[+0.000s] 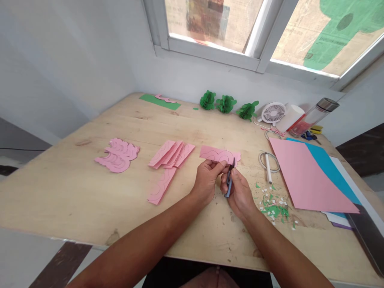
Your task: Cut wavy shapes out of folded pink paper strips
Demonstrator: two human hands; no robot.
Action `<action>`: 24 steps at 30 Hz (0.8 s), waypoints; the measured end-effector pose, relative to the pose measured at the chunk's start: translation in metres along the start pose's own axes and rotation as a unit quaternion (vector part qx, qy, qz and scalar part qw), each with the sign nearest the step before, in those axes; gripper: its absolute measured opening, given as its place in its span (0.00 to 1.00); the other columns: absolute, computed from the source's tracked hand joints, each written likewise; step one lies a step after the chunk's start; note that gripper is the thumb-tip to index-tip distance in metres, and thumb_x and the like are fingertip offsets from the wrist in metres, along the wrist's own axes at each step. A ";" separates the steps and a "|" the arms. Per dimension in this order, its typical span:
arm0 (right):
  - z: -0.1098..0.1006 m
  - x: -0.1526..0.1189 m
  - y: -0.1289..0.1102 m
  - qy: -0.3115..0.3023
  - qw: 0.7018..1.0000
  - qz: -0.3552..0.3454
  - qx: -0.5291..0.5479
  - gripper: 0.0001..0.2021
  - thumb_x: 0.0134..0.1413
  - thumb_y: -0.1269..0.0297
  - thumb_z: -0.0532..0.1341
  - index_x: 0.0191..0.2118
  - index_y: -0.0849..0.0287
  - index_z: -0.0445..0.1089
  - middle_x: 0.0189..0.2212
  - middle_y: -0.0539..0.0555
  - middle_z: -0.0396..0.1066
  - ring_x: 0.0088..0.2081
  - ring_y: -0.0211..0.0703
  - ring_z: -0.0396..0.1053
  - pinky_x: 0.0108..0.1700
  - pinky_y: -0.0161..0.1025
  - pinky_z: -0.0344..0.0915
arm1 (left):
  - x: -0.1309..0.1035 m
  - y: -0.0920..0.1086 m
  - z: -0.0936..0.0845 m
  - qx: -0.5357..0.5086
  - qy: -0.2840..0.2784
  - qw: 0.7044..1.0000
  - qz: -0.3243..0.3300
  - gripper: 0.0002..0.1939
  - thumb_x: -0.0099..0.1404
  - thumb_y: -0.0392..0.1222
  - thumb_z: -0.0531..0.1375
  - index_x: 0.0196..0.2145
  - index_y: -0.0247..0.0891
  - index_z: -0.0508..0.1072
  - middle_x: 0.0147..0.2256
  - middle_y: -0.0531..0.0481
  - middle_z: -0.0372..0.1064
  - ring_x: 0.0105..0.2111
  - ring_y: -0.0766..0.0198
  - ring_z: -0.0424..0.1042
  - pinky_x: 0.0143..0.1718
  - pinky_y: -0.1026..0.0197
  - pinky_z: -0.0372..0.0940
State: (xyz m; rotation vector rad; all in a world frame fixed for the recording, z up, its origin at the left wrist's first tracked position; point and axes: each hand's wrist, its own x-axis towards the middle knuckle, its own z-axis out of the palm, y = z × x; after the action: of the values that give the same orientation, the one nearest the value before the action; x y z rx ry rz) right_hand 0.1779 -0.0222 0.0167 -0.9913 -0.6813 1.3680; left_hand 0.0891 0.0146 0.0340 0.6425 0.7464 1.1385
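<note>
My left hand [207, 180] pinches the lower edge of a pink paper strip [218, 154] marked with drawn curved outlines. In my right hand [241, 191] is a pair of scissors [229, 182], its dark blades up against the strip near its right end. That right end has a wavy edge. Left of my hands lies a fanned group of pink paper strips [172, 153] with similar outlines, and a single pink strip [162, 186] sits just below them. Farther left is a pile of wavy pink cutouts [118, 155].
Green and white paper scraps [276, 210] lie right of my hands, below a white marker [268, 170] and a tape ring. Coloured sheets [312, 176] cover the right side. Three green paper shapes [226, 104], a small fan [273, 113] and a bottle [313, 117] line the wall.
</note>
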 end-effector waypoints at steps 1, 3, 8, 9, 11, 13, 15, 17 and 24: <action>0.000 0.000 0.000 0.000 1.000 0.000 -0.002 0.18 0.50 0.46 0.65 0.31 0.57 0.68 0.23 0.47 0.66 0.20 0.32 0.57 0.22 0.34 0.52 | 0.000 0.000 0.000 0.000 -0.003 1.000 -0.002 0.18 0.49 0.49 0.69 0.28 0.33 0.71 0.20 0.51 0.68 0.14 0.69 0.63 0.08 0.68 0.56; 0.000 0.000 0.000 0.001 1.000 -0.001 -0.005 0.18 0.50 0.46 0.65 0.30 0.57 0.68 0.23 0.46 0.66 0.19 0.32 0.57 0.22 0.33 0.52 | 0.000 0.000 0.000 -0.001 -0.006 1.000 -0.004 0.18 0.49 0.49 0.69 0.28 0.33 0.71 0.21 0.50 0.69 0.14 0.69 0.63 0.09 0.68 0.56; 0.002 -0.001 -0.001 0.005 1.000 -0.004 -0.002 0.18 0.50 0.46 0.65 0.29 0.57 0.67 0.22 0.46 0.65 0.19 0.31 0.56 0.21 0.33 0.52 | 0.000 0.000 0.000 -0.004 0.000 1.000 0.000 0.16 0.49 0.48 0.69 0.27 0.33 0.71 0.21 0.51 0.70 0.14 0.69 0.64 0.10 0.67 0.57; 0.003 -0.001 -0.001 0.006 1.000 -0.004 -0.002 0.18 0.50 0.46 0.65 0.29 0.57 0.67 0.22 0.46 0.65 0.19 0.31 0.56 0.21 0.32 0.52 | 0.000 0.000 0.000 -0.005 0.002 1.000 0.001 0.16 0.49 0.48 0.69 0.27 0.33 0.71 0.22 0.51 0.70 0.14 0.69 0.64 0.11 0.67 0.57; 0.003 -0.002 -0.001 0.008 1.000 -0.005 0.001 0.18 0.49 0.47 0.66 0.29 0.57 0.67 0.22 0.46 0.65 0.19 0.30 0.56 0.21 0.32 0.52 | 0.000 0.000 0.000 -0.007 0.010 1.000 0.004 0.15 0.49 0.47 0.69 0.27 0.33 0.71 0.24 0.49 0.72 0.16 0.69 0.65 0.13 0.67 0.59; 0.003 -0.002 -0.001 0.009 1.000 -0.007 0.005 0.18 0.49 0.47 0.66 0.29 0.57 0.67 0.21 0.45 0.65 0.18 0.30 0.56 0.21 0.32 0.52 | 0.000 0.000 0.000 -0.009 0.019 1.000 0.009 0.14 0.49 0.45 0.70 0.26 0.33 0.72 0.25 0.48 0.73 0.19 0.69 0.68 0.16 0.67 0.62; 0.003 -0.001 -0.001 0.010 1.000 -0.007 0.008 0.17 0.49 0.47 0.66 0.30 0.57 0.68 0.22 0.45 0.65 0.18 0.30 0.55 0.21 0.32 0.51 | 0.001 0.001 0.000 -0.012 0.026 1.000 0.012 0.13 0.49 0.44 0.70 0.26 0.33 0.72 0.25 0.48 0.73 0.21 0.68 0.70 0.20 0.67 0.64; 0.003 -0.001 -0.001 0.010 1.000 -0.007 0.009 0.17 0.49 0.47 0.66 0.30 0.57 0.68 0.22 0.45 0.65 0.18 0.30 0.55 0.21 0.32 0.51 | 0.001 0.001 0.000 -0.015 0.029 0.999 0.015 0.12 0.49 0.43 0.70 0.25 0.33 0.72 0.24 0.48 0.73 0.22 0.67 0.71 0.23 0.67 0.65; 0.003 -0.001 0.000 0.004 1.000 -0.007 0.015 0.17 0.51 0.48 0.66 0.31 0.57 0.68 0.22 0.45 0.64 0.18 0.30 0.55 0.21 0.32 0.50 | 0.001 0.001 0.001 -0.026 0.032 0.999 0.020 0.11 0.49 0.40 0.70 0.25 0.34 0.73 0.25 0.48 0.74 0.25 0.67 0.73 0.29 0.66 0.67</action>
State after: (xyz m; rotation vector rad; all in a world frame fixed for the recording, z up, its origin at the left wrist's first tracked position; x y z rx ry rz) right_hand 0.1754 -0.0227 0.0187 -0.9661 -0.6603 1.3575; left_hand 0.0894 0.0156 0.0348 0.5818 0.7593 1.2170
